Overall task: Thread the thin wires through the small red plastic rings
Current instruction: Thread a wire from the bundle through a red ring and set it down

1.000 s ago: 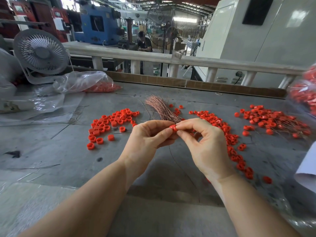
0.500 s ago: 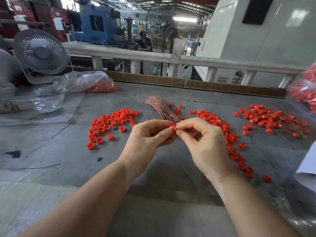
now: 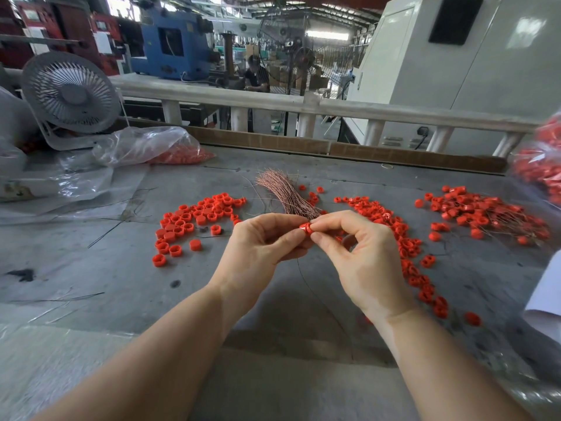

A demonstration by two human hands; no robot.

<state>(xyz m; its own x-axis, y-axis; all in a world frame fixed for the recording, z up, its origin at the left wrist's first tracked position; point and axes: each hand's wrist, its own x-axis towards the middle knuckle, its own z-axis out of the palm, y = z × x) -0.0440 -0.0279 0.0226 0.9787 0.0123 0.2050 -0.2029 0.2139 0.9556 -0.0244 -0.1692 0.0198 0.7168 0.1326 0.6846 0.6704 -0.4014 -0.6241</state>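
My left hand (image 3: 261,247) and my right hand (image 3: 361,253) meet above the middle of the grey table (image 3: 121,268). Between their fingertips sits one small red plastic ring (image 3: 305,228), pinched from both sides. A thin wire (image 3: 306,281) hangs down from the hands toward the table. Behind the hands lies a bundle of thin copper wires (image 3: 283,192). Loose red rings are spread in a pile on the left (image 3: 194,221) and a strip on the right (image 3: 403,241). Far right is a heap of rings with wires in them (image 3: 482,212).
A clear plastic bag with red rings (image 3: 151,147) and a grey desk fan (image 3: 71,95) stand at the back left. Another bag of red rings (image 3: 543,165) is at the right edge, white paper (image 3: 546,293) below it. A cardboard strip (image 3: 334,148) lines the table's far edge.
The hands have stayed almost still, with only small finger movement around the ring.
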